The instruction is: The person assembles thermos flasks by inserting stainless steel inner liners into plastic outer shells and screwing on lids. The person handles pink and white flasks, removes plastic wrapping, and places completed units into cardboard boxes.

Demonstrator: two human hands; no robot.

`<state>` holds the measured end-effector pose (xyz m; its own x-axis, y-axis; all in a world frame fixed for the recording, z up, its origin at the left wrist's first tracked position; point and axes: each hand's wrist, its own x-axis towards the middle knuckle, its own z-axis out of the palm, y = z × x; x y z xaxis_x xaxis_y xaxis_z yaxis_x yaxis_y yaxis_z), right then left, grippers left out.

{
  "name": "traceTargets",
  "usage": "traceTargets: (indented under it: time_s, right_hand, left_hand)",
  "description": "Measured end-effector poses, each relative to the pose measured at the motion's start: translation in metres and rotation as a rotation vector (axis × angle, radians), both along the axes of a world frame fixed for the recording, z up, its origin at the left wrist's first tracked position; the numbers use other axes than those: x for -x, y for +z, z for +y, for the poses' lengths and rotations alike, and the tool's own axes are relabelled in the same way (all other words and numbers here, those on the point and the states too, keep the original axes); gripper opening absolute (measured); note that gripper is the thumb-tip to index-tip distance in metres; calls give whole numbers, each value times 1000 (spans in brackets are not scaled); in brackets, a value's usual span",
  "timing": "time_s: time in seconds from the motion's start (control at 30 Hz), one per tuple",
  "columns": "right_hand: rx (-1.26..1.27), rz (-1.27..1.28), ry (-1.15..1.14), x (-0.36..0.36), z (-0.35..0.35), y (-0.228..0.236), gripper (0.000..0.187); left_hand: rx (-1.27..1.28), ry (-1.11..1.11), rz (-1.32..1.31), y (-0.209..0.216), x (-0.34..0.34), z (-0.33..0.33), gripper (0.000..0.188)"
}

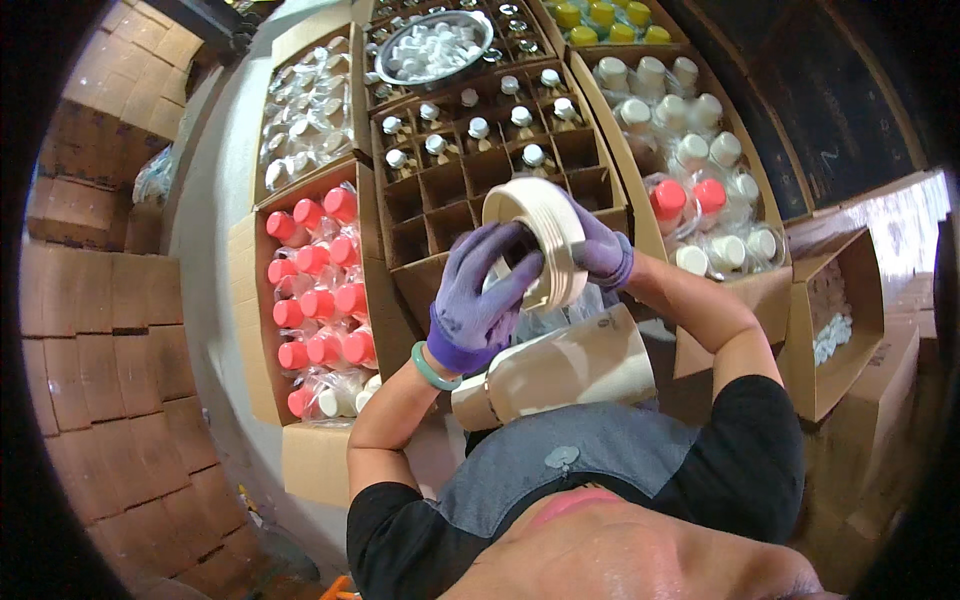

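Between two gloved hands, one cream ribbed ring (pixel 562 247) hangs near the partitioned box (pixel 415 275), axis roughly left to right. Both hands touch it: the left hand (pixel 475 300) curls over its near rim, while the right hand (pixel 603 250) clasps the far side, fingertips hidden. Counted beyond: one metal bowl (pixel 482 57), two red-capped bottles (pixel 667 200) rightward.
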<state>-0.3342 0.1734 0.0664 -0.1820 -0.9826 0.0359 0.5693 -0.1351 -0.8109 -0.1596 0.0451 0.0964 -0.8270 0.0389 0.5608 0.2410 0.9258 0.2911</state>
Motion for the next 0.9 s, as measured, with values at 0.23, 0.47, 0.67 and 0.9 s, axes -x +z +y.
traceTargets:
  time_s: [0.23, 0.47, 0.67, 0.9]
  right_hand:
    - [392, 1138, -436, 1, -6, -3, 125]
    - [128, 400, -425, 12, -18, -26, 119]
    - [-17, 169, -199, 49, -37, -57, 108]
    - [164, 521, -398, 72, -46, -88, 100]
  left_hand:
    - [-782, 143, -342, -34, 4, -9, 43]
    - [-769, 192, -105, -19, 35, -16, 52]
    - [-48, 88, -96, -32, 73, -38, 61]
    - [-803, 31, -234, -73, 113, -53, 63]
